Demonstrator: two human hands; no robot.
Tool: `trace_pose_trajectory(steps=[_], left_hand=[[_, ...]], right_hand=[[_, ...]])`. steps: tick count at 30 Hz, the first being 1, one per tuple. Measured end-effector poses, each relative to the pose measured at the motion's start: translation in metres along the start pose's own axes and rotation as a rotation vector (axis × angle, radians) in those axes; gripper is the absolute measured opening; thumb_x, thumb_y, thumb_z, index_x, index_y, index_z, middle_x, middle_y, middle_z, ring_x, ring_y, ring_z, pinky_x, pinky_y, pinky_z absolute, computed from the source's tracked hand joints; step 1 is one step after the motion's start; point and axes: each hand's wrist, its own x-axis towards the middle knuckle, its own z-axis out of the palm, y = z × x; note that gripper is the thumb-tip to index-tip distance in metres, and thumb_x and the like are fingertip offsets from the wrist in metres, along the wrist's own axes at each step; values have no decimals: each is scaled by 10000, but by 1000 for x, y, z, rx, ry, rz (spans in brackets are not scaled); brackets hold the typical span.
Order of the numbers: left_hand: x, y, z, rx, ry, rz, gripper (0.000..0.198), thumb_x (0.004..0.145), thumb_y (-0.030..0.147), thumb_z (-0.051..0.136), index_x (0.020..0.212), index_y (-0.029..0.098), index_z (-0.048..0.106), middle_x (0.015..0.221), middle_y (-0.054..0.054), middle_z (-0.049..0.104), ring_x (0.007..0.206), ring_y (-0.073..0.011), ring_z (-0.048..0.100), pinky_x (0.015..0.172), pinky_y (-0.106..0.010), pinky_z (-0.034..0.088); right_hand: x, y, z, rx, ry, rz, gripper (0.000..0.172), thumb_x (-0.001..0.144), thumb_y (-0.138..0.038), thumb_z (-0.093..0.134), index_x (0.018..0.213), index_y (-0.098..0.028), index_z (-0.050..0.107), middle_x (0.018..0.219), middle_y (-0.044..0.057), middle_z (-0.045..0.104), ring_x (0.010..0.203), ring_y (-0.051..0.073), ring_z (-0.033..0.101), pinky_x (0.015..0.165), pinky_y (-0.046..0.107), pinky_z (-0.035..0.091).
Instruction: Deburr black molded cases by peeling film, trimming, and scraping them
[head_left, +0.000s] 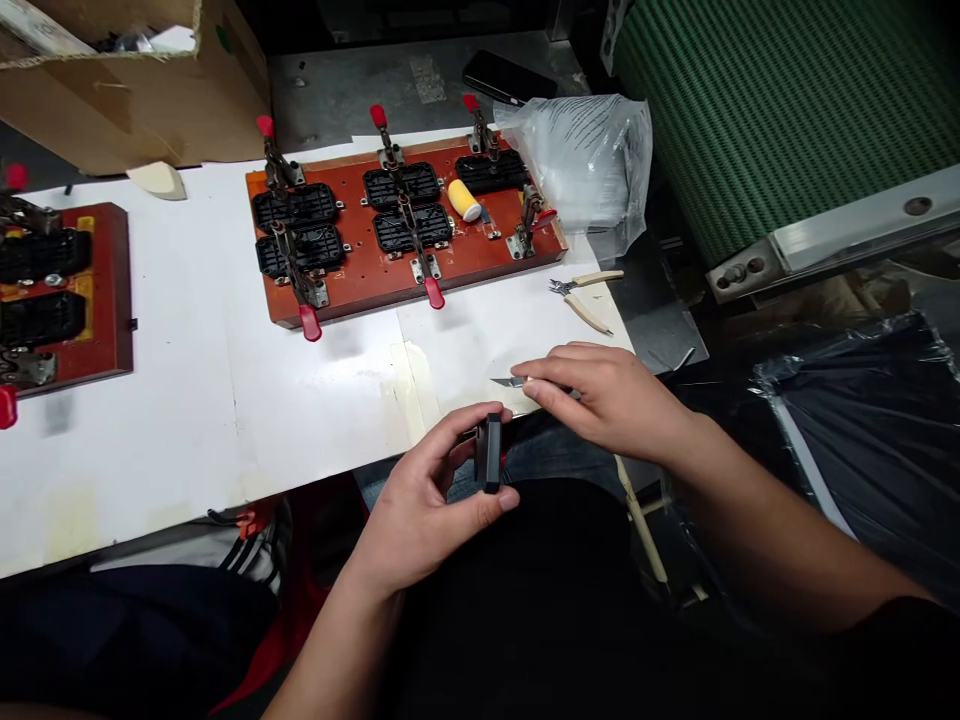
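Note:
My left hand (431, 495) grips a small black plastic part (492, 453) by its ends, between thumb and fingers, in front of my body. One narrow face of the part is turned up toward me. My right hand (607, 395) is closed around a craft knife (511, 382), most of its handle hidden in the palm. The pointed blade faces left, above the table's front edge and a little beyond the black part, apart from it. Beyond the right hand, a pair of side cutters (585, 297) with cream handles lies spread on the white table covering (330, 400).
A red-brown fixture board (352, 290) with red-handled clamps carries several black plastic parts and a yellow roll (464, 200). Another fixture (112, 300) sits left. Around them are a cardboard box (150, 110), clear plastic bags (585, 165), a phone (510, 77) and a green conveyor belt (795, 100).

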Motion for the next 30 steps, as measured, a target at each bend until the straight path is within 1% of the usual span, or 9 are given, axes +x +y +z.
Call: trace_pose_trajectory(steps=[4, 8, 10, 14, 21, 24, 27, 29, 30], left_hand=[[1, -1, 3, -16, -6, 22, 604, 874, 248, 891, 1415, 347, 640, 1454, -44, 636, 1379, -277, 595, 1234, -407, 475], [3, -4, 6, -34, -17, 12, 625, 871, 242, 891, 1431, 323, 625, 1501, -59, 601, 1434, -288, 549, 1224, -401, 485], [3, -4, 7, -29, -17, 9, 637, 861, 240, 899, 1430, 327, 626, 1494, -57, 607, 1430, -283, 553, 1231, -398, 475], [1, -1, 7, -23, -16, 12, 625, 852, 249, 904, 1415, 315, 641, 1434, -75, 646, 1339, -297, 623, 1223, -449, 483], [3, 2, 7, -82, 44, 26, 622, 838, 250, 915, 1398, 293, 647, 1423, -92, 648, 1322, -286, 631, 1131, -375, 548], [9, -3, 9, -191, 114, 46, 736, 863, 307, 903, 1496, 338, 527, 1364, -89, 670, 1276, -272, 655, 1017, -341, 600], [15, -9, 12, -367, 245, 3, 615, 975, 492, 767, 1488, 370, 450, 1242, -63, 702, 1104, -240, 726, 911, -351, 643], [17, -13, 14, -396, 296, -89, 512, 1033, 621, 607, 1429, 329, 463, 1278, -89, 686, 1017, -238, 748, 868, -391, 665], [17, -13, 14, -358, 314, -121, 520, 1044, 656, 550, 1426, 313, 461, 1355, -113, 654, 1025, -249, 748, 865, -415, 671]], right_hand=[[-2, -7, -1, 118, 32, 89, 244, 1086, -337, 582, 1241, -199, 709, 1151, 62, 762, 1020, 198, 705, 886, 309, 510], [2, -20, 4, 315, -8, 87, 379, 953, -513, 769, 1142, -212, 639, 1040, 28, 709, 861, 163, 645, 757, 263, 482], [7, -16, 10, 341, 23, 146, 305, 965, -460, 747, 1090, -211, 622, 927, 0, 667, 777, 147, 596, 695, 255, 444], [14, 6, 21, 326, 205, 345, 109, 1004, -315, 619, 1019, -207, 614, 810, -18, 596, 710, 143, 530, 677, 265, 419], [-4, 5, 25, 483, 137, 380, 157, 1016, -360, 631, 1008, -204, 641, 817, -11, 612, 714, 137, 528, 665, 261, 433], [-15, -2, 31, 572, 110, 278, 185, 987, -361, 704, 1083, -210, 656, 893, -4, 641, 678, 116, 499, 651, 251, 445], [-23, -6, 44, 591, 23, 52, 432, 903, -375, 831, 1265, -229, 647, 1223, 78, 657, 834, 141, 591, 736, 269, 525], [-25, -6, 52, 553, 49, -30, 384, 935, -350, 799, 1268, -222, 658, 1289, 111, 646, 999, 186, 640, 846, 310, 554], [-25, -6, 55, 538, 93, -11, 291, 966, -336, 759, 1216, -213, 675, 1218, 102, 673, 982, 186, 648, 837, 309, 549]])
